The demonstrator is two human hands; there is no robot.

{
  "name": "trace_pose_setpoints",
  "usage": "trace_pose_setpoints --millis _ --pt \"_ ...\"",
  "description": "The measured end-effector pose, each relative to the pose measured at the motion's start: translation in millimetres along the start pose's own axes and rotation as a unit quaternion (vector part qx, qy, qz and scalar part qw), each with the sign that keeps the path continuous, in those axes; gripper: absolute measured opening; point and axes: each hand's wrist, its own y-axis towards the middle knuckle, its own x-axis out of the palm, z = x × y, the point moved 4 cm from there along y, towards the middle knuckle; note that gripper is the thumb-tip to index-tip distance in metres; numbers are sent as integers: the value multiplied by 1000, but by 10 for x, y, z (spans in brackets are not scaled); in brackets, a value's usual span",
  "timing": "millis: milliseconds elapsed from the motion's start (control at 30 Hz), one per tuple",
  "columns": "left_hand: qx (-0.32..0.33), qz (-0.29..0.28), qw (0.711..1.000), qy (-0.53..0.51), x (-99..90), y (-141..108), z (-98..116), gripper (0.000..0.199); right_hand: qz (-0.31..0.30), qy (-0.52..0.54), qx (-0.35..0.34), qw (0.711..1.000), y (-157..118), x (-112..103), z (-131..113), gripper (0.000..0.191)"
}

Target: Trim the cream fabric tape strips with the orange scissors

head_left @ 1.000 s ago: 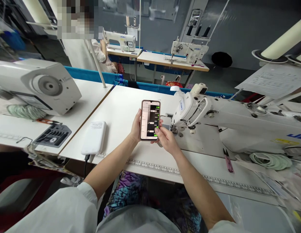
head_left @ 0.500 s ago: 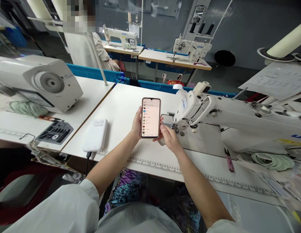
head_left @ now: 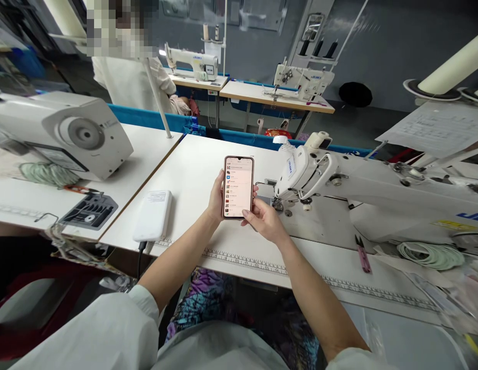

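Note:
A smartphone [head_left: 238,185] with a lit list on its screen is held upright above the white sewing table [head_left: 192,164]. My left hand [head_left: 216,198] is closed around its left edge. At the lower right edge, my right hand [head_left: 264,218] grips the phone too, its thumb over the bottom of the screen; some fingers are hidden behind the phone. Just right of the hands stands the head of a white sewing machine [head_left: 300,169]. To the left, a white power bank [head_left: 153,216] lies on the table with a black cable plugged in.
Pink-handled thread snips [head_left: 363,255] and a coil of pale green cord [head_left: 431,255] lie at right. A ruler strip [head_left: 242,262] runs along the front edge. Another sewing machine [head_left: 69,133] stands at left. Beyond the blue cloth trough [head_left: 150,119], a person in white [head_left: 127,85] sits.
My right thumb has moved left from the phone's edge onto the lower part of the screen. The phone stays in both hands, and the view has shifted slightly.

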Motion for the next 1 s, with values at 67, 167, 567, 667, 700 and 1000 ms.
trace_pose_setpoints --millis 67,167,567,667,700,1000 --pt "7 -4 1000 2 -3 -2 12 78 -23 -16 -13 1000 -10 9 -43 38" --pt "19 0 1000 1 3 -8 33 78 -44 -33 -29 998 -15 13 -95 37" --pt "-18 -25 1000 -6 -9 -15 6 79 -40 -28 -23 999 2 16 -34 35" --pt "-31 -31 999 0 -13 -18 0 79 -40 -22 -23 999 11 17 1 37" --pt "-33 -29 999 1 -10 -17 -1 79 -37 -19 -22 999 15 16 21 38" --pt "-19 15 1000 -20 84 -22 -10 77 38 -5 11 999 20 -52 57 54"
